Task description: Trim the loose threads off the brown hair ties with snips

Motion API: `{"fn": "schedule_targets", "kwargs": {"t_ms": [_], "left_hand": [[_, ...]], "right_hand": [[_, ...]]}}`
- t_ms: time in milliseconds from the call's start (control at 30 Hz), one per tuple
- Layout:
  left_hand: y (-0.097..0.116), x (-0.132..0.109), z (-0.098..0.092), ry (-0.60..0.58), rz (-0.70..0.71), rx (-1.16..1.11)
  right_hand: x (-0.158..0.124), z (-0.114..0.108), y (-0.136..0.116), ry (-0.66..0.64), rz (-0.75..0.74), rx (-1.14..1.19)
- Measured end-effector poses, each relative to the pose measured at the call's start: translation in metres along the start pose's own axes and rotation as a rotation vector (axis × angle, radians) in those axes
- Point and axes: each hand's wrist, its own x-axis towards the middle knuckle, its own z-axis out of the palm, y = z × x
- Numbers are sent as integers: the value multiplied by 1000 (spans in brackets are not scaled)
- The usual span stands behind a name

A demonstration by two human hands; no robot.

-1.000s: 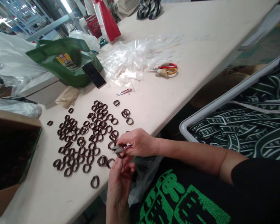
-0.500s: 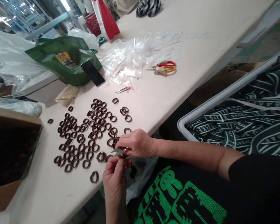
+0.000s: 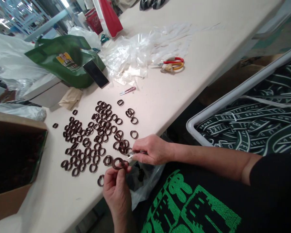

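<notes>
Cardboard box: at the far left stands a brown box [image 3: 12,204], its inside too dark to make out.
Green bag: behind the box's far corner slumps a green bag [image 3: 65,61], a dark phone [image 3: 96,73] leaning against it.
Loose rings: dark brown loose rings [image 3: 100,129] lie scattered over the pale table [image 3: 160,105], many of them touching or overlapping.
Left hand: the left hand [image 3: 117,187], near the table's edge, pinches a held ring [image 3: 113,163] between thumb and fingertips, most of its loop showing beyond them.
Spare snips: pink-handled spare snips [image 3: 128,91] rest on the table, past the rings.
Right hand: the right hand [image 3: 152,150] has its fingers closed around a small cutter [image 3: 130,156], its pale tip just beside the held ring (whether the blades are parted, I cannot tell).
Scissors: red-and-orange-handled scissors [image 3: 173,64] lie beside crumpled clear plastic [image 3: 135,55].
Tray: at the far right, a white-rimmed tray [image 3: 196,137] holds dark green lettered straps [image 3: 247,124].
</notes>
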Motion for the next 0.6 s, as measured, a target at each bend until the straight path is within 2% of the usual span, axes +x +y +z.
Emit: {"fn": "schedule_targets", "kwargs": {"t_ms": [167,267,467,600], "left_hand": [[-5,-1,-7,-60,49,78],[-8,-1,-10,-92,64,158],[-9,-2,-9,-105,121,266],[-14,-2,-16,-115,163,340]], "right_hand": [[0,7,-4,36,-128,-280],[2,6,-6,31,-154,-395],[3,2,-9,-62,-153,-487],[3,0,-10,-92,-123,-506]]}}
